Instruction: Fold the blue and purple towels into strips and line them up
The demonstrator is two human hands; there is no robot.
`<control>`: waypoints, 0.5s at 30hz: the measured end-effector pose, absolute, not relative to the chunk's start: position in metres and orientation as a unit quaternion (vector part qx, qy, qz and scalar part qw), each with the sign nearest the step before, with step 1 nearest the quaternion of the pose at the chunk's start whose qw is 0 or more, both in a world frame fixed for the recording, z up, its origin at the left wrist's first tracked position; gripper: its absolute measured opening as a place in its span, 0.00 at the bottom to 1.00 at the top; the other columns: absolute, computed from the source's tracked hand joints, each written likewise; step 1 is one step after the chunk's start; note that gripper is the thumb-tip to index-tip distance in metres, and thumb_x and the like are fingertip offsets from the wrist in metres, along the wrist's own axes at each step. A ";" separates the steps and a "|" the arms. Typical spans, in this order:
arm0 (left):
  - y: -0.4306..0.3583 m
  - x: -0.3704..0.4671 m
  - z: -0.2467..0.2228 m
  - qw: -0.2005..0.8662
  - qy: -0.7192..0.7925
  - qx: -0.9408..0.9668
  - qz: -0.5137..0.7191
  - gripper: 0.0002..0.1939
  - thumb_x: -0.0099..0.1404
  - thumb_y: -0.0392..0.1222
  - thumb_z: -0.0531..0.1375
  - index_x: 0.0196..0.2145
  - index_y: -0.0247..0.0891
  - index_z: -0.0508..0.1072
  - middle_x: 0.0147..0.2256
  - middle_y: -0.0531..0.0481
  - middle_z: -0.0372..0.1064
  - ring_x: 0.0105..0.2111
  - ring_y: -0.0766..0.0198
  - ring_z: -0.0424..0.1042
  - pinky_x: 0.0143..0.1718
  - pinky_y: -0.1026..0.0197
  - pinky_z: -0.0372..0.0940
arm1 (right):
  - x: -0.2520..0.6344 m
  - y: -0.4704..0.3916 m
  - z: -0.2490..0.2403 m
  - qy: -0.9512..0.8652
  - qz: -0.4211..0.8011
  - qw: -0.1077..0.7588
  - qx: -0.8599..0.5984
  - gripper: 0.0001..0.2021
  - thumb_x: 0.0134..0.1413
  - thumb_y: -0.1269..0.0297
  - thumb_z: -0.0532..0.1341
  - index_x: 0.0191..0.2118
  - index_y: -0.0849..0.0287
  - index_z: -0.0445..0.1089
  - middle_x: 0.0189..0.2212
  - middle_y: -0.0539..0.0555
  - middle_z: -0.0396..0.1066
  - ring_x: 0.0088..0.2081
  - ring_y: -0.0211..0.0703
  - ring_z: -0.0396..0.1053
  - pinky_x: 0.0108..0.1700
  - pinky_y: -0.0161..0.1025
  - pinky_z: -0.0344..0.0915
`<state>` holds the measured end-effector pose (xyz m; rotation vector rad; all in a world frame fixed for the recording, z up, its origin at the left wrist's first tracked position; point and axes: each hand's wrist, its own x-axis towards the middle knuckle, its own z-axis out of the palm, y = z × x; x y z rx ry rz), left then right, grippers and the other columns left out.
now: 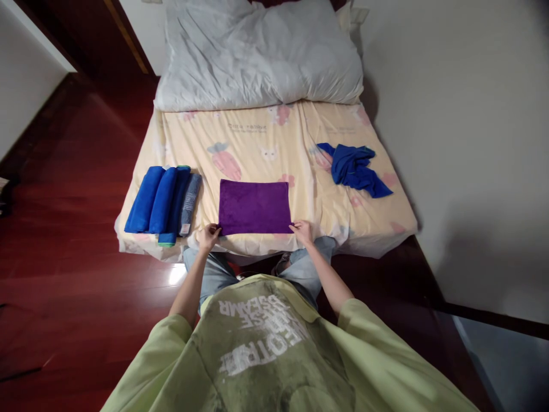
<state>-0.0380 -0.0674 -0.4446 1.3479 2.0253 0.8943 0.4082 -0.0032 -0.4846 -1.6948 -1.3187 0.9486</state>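
From my remote seat I see a purple towel [254, 208] spread flat near the front edge of the bed [261, 243]: a plain, deep-violet rectangle, wider than it is deep, with a soft-looking nap, faint mottling and fairly straight edges. My left grip [209, 236] pinches its near left corner, and my right grip [302, 231] pinches the near right one, fingers closed on the fabric at both. Just left of it lie folded blue towels [151, 200], one edged in green at its near end, with a slim grey-blue towel [190, 203] beside them bearing a pale label. Well to the right, a blue cloth [354, 169] lies crumpled on the pale yellow, carrot-printed sheet [253, 134]. Beyond, a white quilt [257, 63] covers the far end.
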 end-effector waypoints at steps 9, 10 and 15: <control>-0.074 -0.035 -0.443 0.175 0.711 0.596 0.331 0.10 0.68 0.44 0.62 0.44 0.40 0.75 0.49 0.38 0.73 0.51 0.48 0.72 0.56 0.47 0.68 | 0.401 -0.015 -0.466 -0.610 0.243 0.353 -0.667 0.13 0.53 0.53 0.69 0.37 0.56 0.72 0.35 0.57 0.76 0.37 0.49 0.75 0.47 0.47 0.74; -0.075 -0.035 -0.443 0.164 0.691 0.629 0.317 0.09 0.70 0.43 0.59 0.44 0.40 0.75 0.50 0.38 0.72 0.53 0.48 0.71 0.57 0.46 0.67 | 0.399 -0.018 -0.461 -0.632 0.221 0.345 -0.657 0.10 0.55 0.56 0.67 0.37 0.56 0.72 0.38 0.58 0.75 0.39 0.49 0.74 0.49 0.48 0.74; -0.078 -0.035 -0.448 0.161 0.584 0.756 0.248 0.16 0.74 0.36 0.48 0.47 0.39 0.76 0.54 0.40 0.73 0.57 0.51 0.70 0.60 0.46 0.66 | 0.395 -0.034 -0.444 -0.765 0.181 0.290 -0.546 0.13 0.63 0.72 0.55 0.40 0.56 0.78 0.43 0.60 0.76 0.48 0.52 0.73 0.58 0.51 0.71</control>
